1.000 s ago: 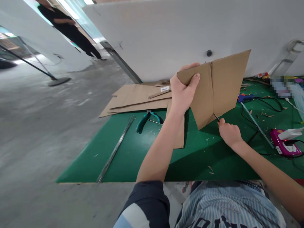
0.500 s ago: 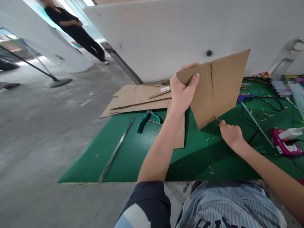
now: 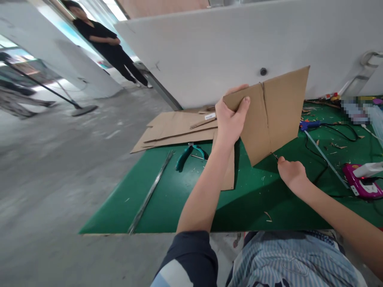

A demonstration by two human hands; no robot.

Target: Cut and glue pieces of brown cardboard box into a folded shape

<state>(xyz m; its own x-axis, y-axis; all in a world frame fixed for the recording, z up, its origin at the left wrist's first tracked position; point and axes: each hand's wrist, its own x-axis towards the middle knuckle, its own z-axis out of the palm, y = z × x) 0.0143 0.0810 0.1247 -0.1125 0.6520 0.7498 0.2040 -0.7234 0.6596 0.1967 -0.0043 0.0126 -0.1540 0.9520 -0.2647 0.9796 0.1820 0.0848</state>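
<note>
My left hand [image 3: 234,115] grips the left edge of a piece of cardboard [image 3: 285,105], thumb on the near face, holding it tilted up above the table. A dark slit or crease runs down the cardboard from its top edge, fading to a faint line lower down. My right hand [image 3: 291,172] is closed around a slim knife [image 3: 275,156], mostly hidden in the fist. Its thin tip meets the cardboard's bottom edge, below that line. Under my left forearm lies another cardboard strip [image 3: 229,171].
On the green table [image 3: 185,211] lie teal pliers [image 3: 183,158], a bundle of thin wires [image 3: 151,191], stacked cardboard [image 3: 176,125], a blue glue gun [image 3: 309,125] and a pink power strip [image 3: 360,181]. A white panel [image 3: 194,59] stands behind. A person [image 3: 110,48] stands at far left.
The knife tip has slid slightly down, from just inside the cardboard's lower edge to that edge. The cardboard has shifted a little left and down. The whole view has also moved slightly.
</note>
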